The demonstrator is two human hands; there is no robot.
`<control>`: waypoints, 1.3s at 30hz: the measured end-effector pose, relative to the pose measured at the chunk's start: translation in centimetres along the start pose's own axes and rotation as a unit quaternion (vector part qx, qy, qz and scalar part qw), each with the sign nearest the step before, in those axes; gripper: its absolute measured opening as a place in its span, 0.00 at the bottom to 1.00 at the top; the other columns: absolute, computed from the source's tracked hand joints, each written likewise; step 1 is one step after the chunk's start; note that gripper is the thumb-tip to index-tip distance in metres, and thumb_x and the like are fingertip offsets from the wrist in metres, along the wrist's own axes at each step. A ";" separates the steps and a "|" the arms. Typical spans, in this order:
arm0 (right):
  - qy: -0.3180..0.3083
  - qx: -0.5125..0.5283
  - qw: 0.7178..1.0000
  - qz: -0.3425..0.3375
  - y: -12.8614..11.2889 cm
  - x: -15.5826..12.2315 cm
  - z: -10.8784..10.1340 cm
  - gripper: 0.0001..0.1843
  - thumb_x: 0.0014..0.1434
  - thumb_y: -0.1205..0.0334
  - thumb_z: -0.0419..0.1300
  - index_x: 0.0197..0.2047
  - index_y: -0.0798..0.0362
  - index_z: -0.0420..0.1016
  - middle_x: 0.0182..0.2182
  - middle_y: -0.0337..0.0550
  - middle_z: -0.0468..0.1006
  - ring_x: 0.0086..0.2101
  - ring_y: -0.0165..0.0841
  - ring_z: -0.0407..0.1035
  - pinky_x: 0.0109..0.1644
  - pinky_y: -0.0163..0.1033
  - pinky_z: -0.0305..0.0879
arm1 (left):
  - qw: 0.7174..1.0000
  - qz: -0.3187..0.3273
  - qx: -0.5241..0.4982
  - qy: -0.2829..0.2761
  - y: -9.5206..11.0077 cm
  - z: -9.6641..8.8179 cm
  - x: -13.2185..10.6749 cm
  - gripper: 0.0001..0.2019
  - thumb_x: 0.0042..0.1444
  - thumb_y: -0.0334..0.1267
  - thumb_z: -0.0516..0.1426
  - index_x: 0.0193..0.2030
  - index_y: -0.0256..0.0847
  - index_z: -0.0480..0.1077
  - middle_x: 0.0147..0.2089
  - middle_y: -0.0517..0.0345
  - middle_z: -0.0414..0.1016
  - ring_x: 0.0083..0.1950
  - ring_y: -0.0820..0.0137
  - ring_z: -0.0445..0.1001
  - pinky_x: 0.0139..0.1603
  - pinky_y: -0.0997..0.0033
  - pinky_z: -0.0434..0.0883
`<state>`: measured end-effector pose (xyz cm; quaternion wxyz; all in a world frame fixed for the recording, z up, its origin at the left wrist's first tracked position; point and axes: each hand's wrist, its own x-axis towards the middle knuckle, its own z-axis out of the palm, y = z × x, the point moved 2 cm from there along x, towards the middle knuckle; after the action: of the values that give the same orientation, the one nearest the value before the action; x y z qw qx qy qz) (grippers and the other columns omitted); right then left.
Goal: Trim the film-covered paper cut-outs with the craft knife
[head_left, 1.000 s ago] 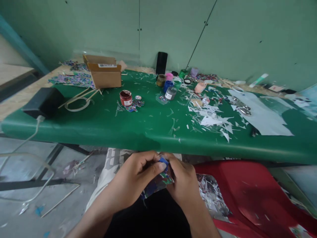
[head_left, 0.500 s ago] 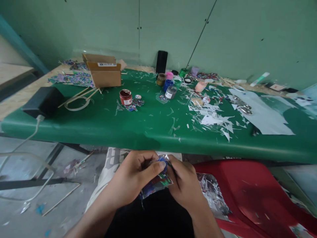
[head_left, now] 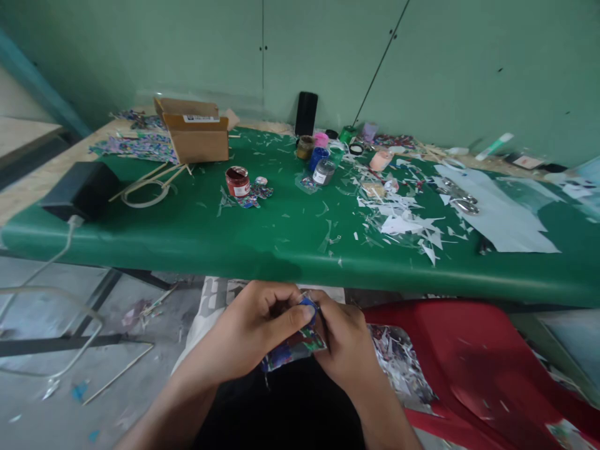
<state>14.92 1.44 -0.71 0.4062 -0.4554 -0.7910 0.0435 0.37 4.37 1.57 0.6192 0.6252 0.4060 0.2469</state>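
Observation:
Low in front of my body, below the table edge, I hold a piece of clear plastic film [head_left: 282, 355] painted in blue, purple, green and dark red. My left hand [head_left: 253, 328] is closed on it, the thumb pressing a blue patch near the top. My right hand [head_left: 347, 344] pinches the film's right edge; its fingertips are partly hidden behind the film. Both hands nearly meet at the top of the piece. Above them on the table stand an open jar of dark red paint [head_left: 238, 182] and a grey-labelled jar [head_left: 323, 172].
The green-covered table [head_left: 281, 231] carries a cardboard box [head_left: 201, 140], a black adapter block [head_left: 82, 190], paint jars, white scraps [head_left: 398, 224], scissors [head_left: 462, 197] and a white sheet [head_left: 510, 219]. A red chair [head_left: 487, 356] stands at my right, beside a bag of shiny scraps [head_left: 400, 362].
Both hands keep hold of the painted film in almost the same place. The right hand has shifted slightly; the view has moved a little.

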 end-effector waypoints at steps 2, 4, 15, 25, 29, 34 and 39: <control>0.005 -0.012 1.000 -0.005 0.2 0.1 0.0 0.12 0.59 0.72 0.47 0.42 0.53 0.68 0.20 0.39 0.77 0.19 0.32 0.73 0.22 0.33 0.63 | 1.000 -0.001 -0.011 -0.016 -0.2 -0.2 0.1 0.12 0.58 0.39 0.57 0.25 0.38 0.66 0.24 0.65 0.58 0.27 0.75 0.55 0.27 0.74 0.53; 0.005 -0.026 1.000 -0.007 0.4 0.1 0.1 0.12 0.60 0.71 0.47 0.43 0.53 0.69 0.20 0.39 0.77 0.19 0.32 0.72 0.22 0.33 0.61 | 0.999 0.001 -0.024 -0.031 -0.4 -0.3 0.3 0.11 0.58 0.39 0.57 0.27 0.37 0.67 0.25 0.64 0.61 0.29 0.75 0.57 0.28 0.74 0.55; 0.081 -0.062 0.994 0.038 1.5 -0.3 1.6 0.12 0.60 0.68 0.51 0.44 0.54 0.72 0.30 0.46 0.83 0.25 0.34 0.77 0.25 0.34 0.67 | 0.988 0.013 -0.156 0.002 -1.8 0.5 1.4 0.09 0.57 0.41 0.60 0.32 0.37 0.69 0.27 0.64 0.66 0.27 0.78 0.65 0.27 0.78 0.64; 0.082 0.063 0.988 0.113 0.9 -0.1 0.5 0.10 0.65 0.67 0.51 0.40 0.50 0.74 0.31 0.40 0.84 0.28 0.31 0.79 0.31 0.31 0.71 | 0.979 -0.010 -0.181 0.097 -1.8 0.3 0.9 0.11 0.49 0.42 0.67 0.30 0.36 0.73 0.22 0.65 0.69 0.15 0.84 0.59 0.14 0.84 0.56; 0.082 0.074 0.989 0.100 0.4 -0.1 0.4 0.09 0.65 0.67 0.51 0.39 0.49 0.72 0.29 0.39 0.82 0.26 0.30 0.78 0.30 0.31 0.70 | 0.982 -0.018 -0.132 0.136 -1.9 0.4 0.6 0.14 0.55 0.46 0.62 0.28 0.36 0.74 0.19 0.66 0.63 0.15 0.83 0.56 0.14 0.83 0.53; 0.059 0.045 0.994 0.080 0.1 0.3 0.4 0.10 0.64 0.70 0.50 0.38 0.52 0.71 0.26 0.40 0.81 0.24 0.31 0.76 0.27 0.31 0.67 | 0.985 -0.041 -0.084 0.146 -1.3 0.7 0.1 0.17 0.58 0.50 0.59 0.28 0.37 0.73 0.19 0.64 0.65 0.16 0.81 0.57 0.14 0.81 0.54; 0.042 0.045 0.994 0.094 -0.2 0.5 0.5 0.11 0.63 0.70 0.48 0.37 0.53 0.72 0.23 0.39 0.79 0.20 0.30 0.73 0.24 0.31 0.64 | 0.987 -0.036 -0.068 0.143 -0.9 0.7 -0.1 0.16 0.57 0.48 0.59 0.26 0.37 0.72 0.16 0.66 0.64 0.13 0.82 0.55 0.13 0.81 0.51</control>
<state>14.33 1.91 -0.64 0.4528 -0.5104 -0.7245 0.0976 0.75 3.79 0.65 0.6042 0.5246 0.4950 0.3386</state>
